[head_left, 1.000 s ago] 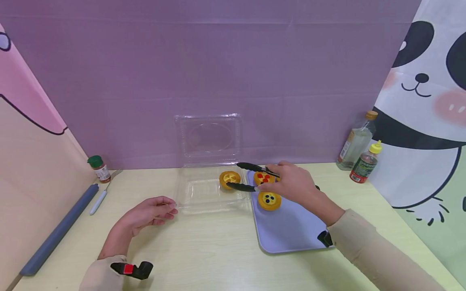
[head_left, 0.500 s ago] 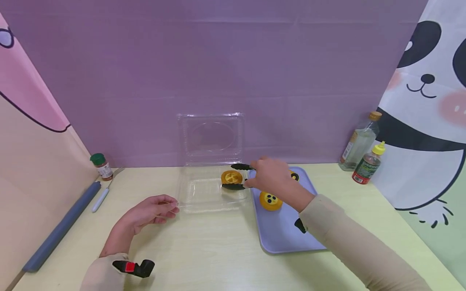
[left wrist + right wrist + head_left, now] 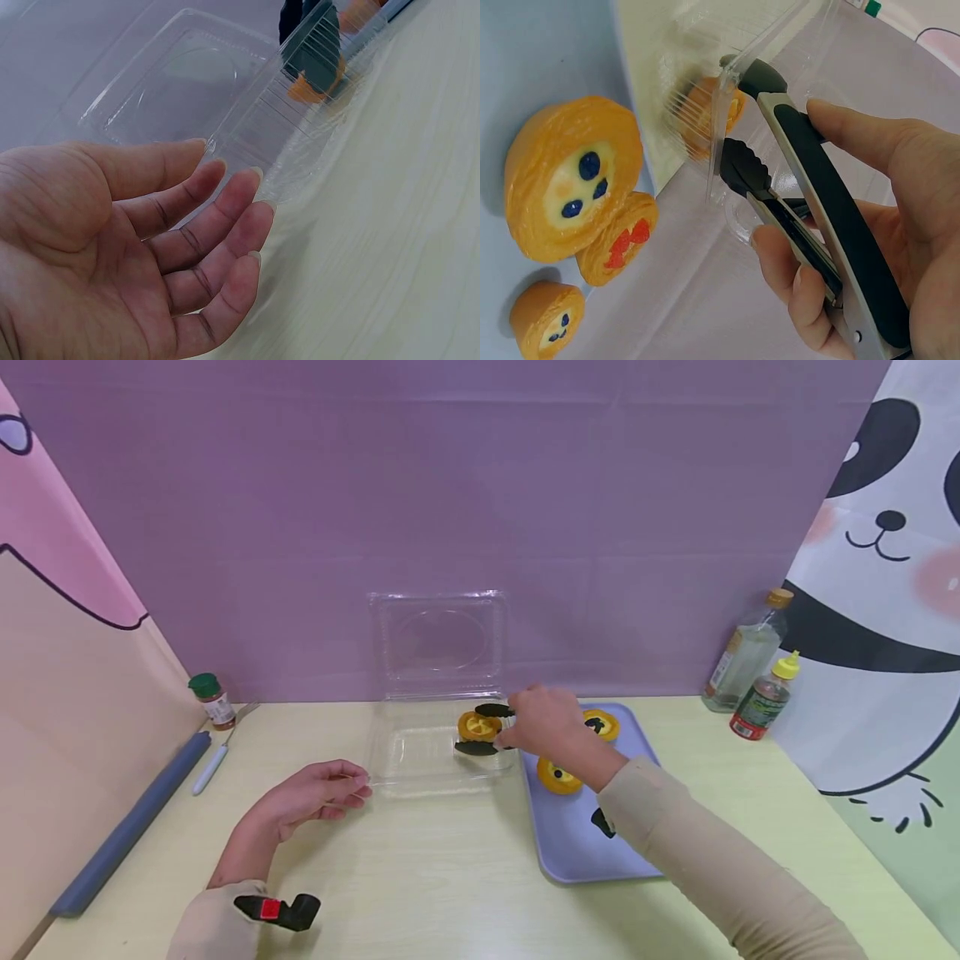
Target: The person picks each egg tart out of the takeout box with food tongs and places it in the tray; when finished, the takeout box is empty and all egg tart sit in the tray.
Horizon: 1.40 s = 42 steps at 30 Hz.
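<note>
A clear plastic clamshell container (image 3: 412, 752) stands open, its lid (image 3: 438, 643) raised at the back. Its near left corner is pinched between the thumb and index finger of my left hand (image 3: 326, 793), the other fingers loosely bent. My right hand (image 3: 543, 718) grips black-tipped metal tongs (image 3: 832, 210) above the container's right edge. An egg tart (image 3: 478, 725) sits in the container's right part, between the spread tong tips; whether both touch it I cannot tell. In the right wrist view, a blueberry-topped tart (image 3: 577, 180) and a red-topped tart (image 3: 619, 247) lie nearby.
A lavender tray (image 3: 585, 852) holding several tarts lies right of the container. Two bottles (image 3: 746, 660) (image 3: 767, 697) stand at the back right. At the left are a green-capped jar (image 3: 212, 700), a fork (image 3: 213, 764) and a blue-grey bar (image 3: 131, 827).
My right hand has moved left with the tongs, and their tips now stand closer together around the tart. My left hand stays at the container's corner.
</note>
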{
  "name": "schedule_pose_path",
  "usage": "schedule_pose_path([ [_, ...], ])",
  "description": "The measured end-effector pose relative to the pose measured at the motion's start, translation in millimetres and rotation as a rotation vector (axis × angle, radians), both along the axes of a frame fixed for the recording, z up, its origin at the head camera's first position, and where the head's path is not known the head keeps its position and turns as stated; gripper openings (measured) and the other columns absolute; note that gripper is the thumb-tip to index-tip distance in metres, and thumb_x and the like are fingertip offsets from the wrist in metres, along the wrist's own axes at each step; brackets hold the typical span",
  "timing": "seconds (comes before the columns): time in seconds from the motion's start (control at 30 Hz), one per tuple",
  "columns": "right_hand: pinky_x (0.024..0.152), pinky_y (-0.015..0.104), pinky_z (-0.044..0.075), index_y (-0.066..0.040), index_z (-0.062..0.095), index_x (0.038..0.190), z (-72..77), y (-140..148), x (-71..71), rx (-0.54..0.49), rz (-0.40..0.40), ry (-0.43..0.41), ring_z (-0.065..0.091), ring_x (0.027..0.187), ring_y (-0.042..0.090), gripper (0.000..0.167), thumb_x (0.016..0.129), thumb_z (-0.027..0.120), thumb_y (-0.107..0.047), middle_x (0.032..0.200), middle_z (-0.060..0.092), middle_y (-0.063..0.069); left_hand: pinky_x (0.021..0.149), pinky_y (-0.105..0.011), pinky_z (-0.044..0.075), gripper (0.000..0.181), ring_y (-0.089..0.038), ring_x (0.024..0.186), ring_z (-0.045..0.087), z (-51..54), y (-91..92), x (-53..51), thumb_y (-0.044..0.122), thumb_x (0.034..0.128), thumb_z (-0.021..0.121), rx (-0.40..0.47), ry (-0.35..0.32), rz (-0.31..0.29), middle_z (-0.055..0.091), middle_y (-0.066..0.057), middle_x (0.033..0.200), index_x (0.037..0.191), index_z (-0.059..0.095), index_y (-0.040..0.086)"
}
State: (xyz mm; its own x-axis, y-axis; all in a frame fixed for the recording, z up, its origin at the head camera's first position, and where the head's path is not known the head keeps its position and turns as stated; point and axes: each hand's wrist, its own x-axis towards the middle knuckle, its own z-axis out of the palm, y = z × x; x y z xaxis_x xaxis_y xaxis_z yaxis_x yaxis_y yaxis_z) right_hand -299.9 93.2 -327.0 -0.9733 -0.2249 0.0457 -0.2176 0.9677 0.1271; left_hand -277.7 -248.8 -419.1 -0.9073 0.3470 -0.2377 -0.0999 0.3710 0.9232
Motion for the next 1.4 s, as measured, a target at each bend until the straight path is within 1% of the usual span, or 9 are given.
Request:
schedule_pose_path([
  [0.23,0.068,0.037,0.055,-0.024,0.062,0.137,-1.8,-1.2,2.7,-0.035,0.011,-0.008,0.066,0.103,0.026,0.071,0.081,0.07,-0.067,0.132,0.066,0.004,0.082,-0.034,0.053,0.042,-0.018,0.1,0.065,1.9,0.1,0.2,0.027,0.1031,0.056,-0.004,0.008,0.001,0.07,-0.006,0.112,0.13,0.051,-0.004],
  [0.37,0.07,0.038,0.055,-0.022,0.063,0.136,-1.0,-0.6,4.0,-0.062,0.022,-0.006,0.066,0.101,0.026,0.07,0.082,0.07,-0.066,0.13,0.067,0.004,0.082,-0.034,0.053,0.042,-0.018,0.1,0.065,2.6,0.5,1.0,0.027,0.1032,0.056,-0.007,0.005,0.003,0.07,-0.006,0.113,0.13,0.051,-0.005],
  [0.53,0.071,0.037,0.054,-0.021,0.064,0.134,0.3,3.1,4.3,-0.092,0.002,-0.009,0.064,0.098,0.024,0.069,0.081,0.072,-0.064,0.127,0.068,0.004,0.082,-0.034,0.053,0.043,-0.017,0.1,0.065,3.3,1.9,1.4,0.028,0.1029,0.057,-0.01,0.006,0.002,0.07,-0.007,0.113,0.13,0.051,-0.004],
  [0.67,0.068,0.035,0.054,-0.021,0.063,0.135,1.1,4.8,4.1,-0.079,0.001,-0.002,0.064,0.097,0.024,0.07,0.081,0.072,-0.064,0.126,0.068,0.005,0.082,-0.034,0.053,0.042,-0.017,0.1,0.065,3.0,1.4,1.4,0.027,0.1029,0.056,-0.007,0.008,0.001,0.07,-0.006,0.113,0.13,0.051,-0.004],
  [0.93,0.07,0.037,0.056,-0.021,0.061,0.137,1.2,1.4,2.8,-0.022,0.002,-0.007,0.066,0.109,0.027,0.075,0.08,0.071,-0.068,0.136,0.064,0.006,0.082,-0.034,0.053,0.041,-0.018,0.1,0.065,0.7,-0.1,1.0,0.027,0.1033,0.056,-0.006,0.003,0.003,0.07,-0.006,0.113,0.13,0.051,-0.004],
  [1.07,0.062,0.034,0.052,-0.021,0.06,0.139,-0.4,0.0,0.7,-0.027,-0.012,-0.014,0.066,0.103,0.026,0.076,0.079,0.072,-0.068,0.136,0.063,0.006,0.083,-0.035,0.053,0.041,-0.018,0.1,0.065,0.4,-0.3,0.9,0.027,0.1032,0.056,-0.002,0.001,0.002,0.07,-0.006,0.113,0.13,0.052,-0.004],
  [1.2,0.054,0.03,0.047,-0.023,0.06,0.139,-1.7,-1.4,-2.3,-0.032,-0.024,-0.02,0.065,0.091,0.023,0.078,0.078,0.071,-0.069,0.137,0.063,0.007,0.082,-0.035,0.053,0.041,-0.018,0.1,0.065,0.8,-0.5,0.7,0.026,0.1032,0.056,0.0,-0.001,0.006,0.07,-0.006,0.112,0.13,0.051,-0.004],
  [1.3,0.058,0.031,0.049,-0.023,0.061,0.139,-3.9,-1.5,-3.7,-0.03,-0.023,-0.029,0.065,0.093,0.023,0.078,0.077,0.071,-0.071,0.137,0.063,0.006,0.082,-0.035,0.053,0.04,-0.018,0.099,0.065,1.1,-0.2,0.9,0.026,0.1032,0.056,0.002,-0.005,0.006,0.07,-0.006,0.112,0.13,0.051,-0.004],
  [1.4,0.066,0.035,0.053,-0.024,0.06,0.139,-6.6,-0.9,-4.6,-0.044,-0.022,-0.044,0.066,0.102,0.026,0.078,0.078,0.07,-0.071,0.137,0.063,0.005,0.082,-0.035,0.053,0.039,-0.018,0.099,0.065,1.7,0.2,1.0,0.025,0.1033,0.056,0.003,-0.006,0.004,0.07,-0.006,0.112,0.129,0.051,-0.004],
])
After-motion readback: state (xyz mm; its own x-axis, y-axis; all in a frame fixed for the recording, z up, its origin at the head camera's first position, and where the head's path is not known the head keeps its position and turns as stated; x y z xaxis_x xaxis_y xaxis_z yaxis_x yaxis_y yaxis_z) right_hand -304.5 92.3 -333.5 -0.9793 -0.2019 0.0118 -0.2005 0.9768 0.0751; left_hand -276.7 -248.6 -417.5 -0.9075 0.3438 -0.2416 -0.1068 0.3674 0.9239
